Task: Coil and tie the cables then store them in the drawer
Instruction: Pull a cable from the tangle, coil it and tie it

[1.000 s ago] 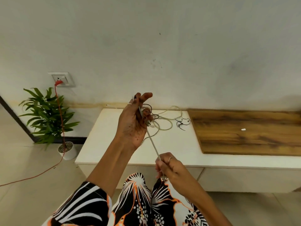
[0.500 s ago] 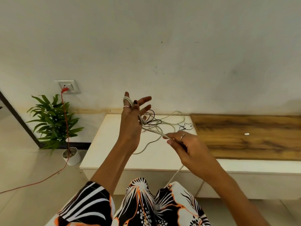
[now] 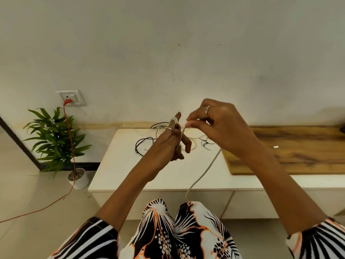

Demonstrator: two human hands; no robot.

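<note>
Winding a white cable in the head view: left hand raised at centre, fingers mostly straight and spread, a few turns of the cable already looped round the upper finger near its tip, thumb apparently pressing the strand against it. Right hand just beside it at three o'clock, fingertips pinching the same cable close to the loops, so nearer the free length and the likelier one to carry the next turn. Slack running from that pinch toward five o'clock, then dropping almost straight to six o'clock, ending near the patterned clothing; long axis roughly up and down. Coiling judged early, no tie yet, drawer front below still closed. Behind the hands, on the white tabletop, a black cable at nine o'clock of the left hand and thin pale and dark wires at twelve to two o'clock. Wooden panel at three o'clock. Potted plant, wall socket and red cord at nine o'clock, plain wall above.
</note>
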